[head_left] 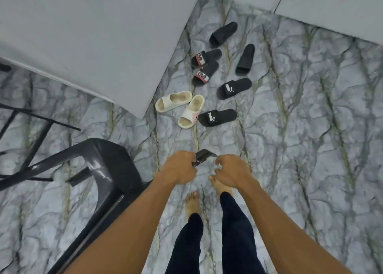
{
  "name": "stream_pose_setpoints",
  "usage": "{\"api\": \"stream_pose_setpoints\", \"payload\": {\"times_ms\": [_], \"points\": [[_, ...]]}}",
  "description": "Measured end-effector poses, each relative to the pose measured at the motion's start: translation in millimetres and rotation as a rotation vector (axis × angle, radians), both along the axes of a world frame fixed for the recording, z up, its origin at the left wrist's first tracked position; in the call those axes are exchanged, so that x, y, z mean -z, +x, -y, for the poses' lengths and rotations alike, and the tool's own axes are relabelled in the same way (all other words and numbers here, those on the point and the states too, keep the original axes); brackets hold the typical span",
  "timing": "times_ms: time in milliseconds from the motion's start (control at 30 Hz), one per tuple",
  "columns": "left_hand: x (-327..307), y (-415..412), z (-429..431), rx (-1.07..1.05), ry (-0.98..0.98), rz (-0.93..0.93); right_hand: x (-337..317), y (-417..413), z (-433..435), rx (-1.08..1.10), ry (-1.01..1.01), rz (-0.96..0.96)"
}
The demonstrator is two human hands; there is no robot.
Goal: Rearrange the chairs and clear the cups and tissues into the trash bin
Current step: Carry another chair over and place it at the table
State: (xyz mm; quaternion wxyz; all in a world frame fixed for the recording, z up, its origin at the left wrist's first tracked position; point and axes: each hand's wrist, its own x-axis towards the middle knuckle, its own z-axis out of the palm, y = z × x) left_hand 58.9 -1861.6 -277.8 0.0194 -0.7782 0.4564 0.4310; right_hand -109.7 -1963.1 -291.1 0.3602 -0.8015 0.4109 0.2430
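Observation:
A dark plastic chair [103, 170] stands tilted at the lower left, close beside my left forearm. My left hand [178, 168] grips a small dark curved object [205, 155] above the floor; I cannot tell what it is. My right hand [232, 170] hovers just right of that object with fingers loosely curled, holding nothing. My bare feet and dark trousers show below the hands. No cup, tissue or trash bin is in view.
Several slides lie scattered on the marbled floor ahead: a white pair [180, 106], a black pair with white logos [226, 102] and other black ones [223, 34]. A grey wall corner [116, 46] juts in at upper left. Thin black legs [31, 128] stand at far left.

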Motion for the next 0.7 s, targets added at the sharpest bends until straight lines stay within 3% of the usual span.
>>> {"api": "stream_pose_setpoints", "payload": {"times_ms": [267, 433, 567, 700], "points": [[158, -3, 81, -0.150, -0.012, 0.000, 168, 23, 62, -0.060, 0.117, -0.001], [234, -23, 76, -0.146, 0.196, 0.033, 227, 12, 60, -0.064, 0.146, 0.002], [238, -22, 72, -0.194, 0.190, 0.076, 234, 9, 50, -0.110, 0.178, 0.019], [180, 2, 50, -0.296, 0.106, 0.054, 201, 26, 42, -0.221, 0.144, 0.076]]}}
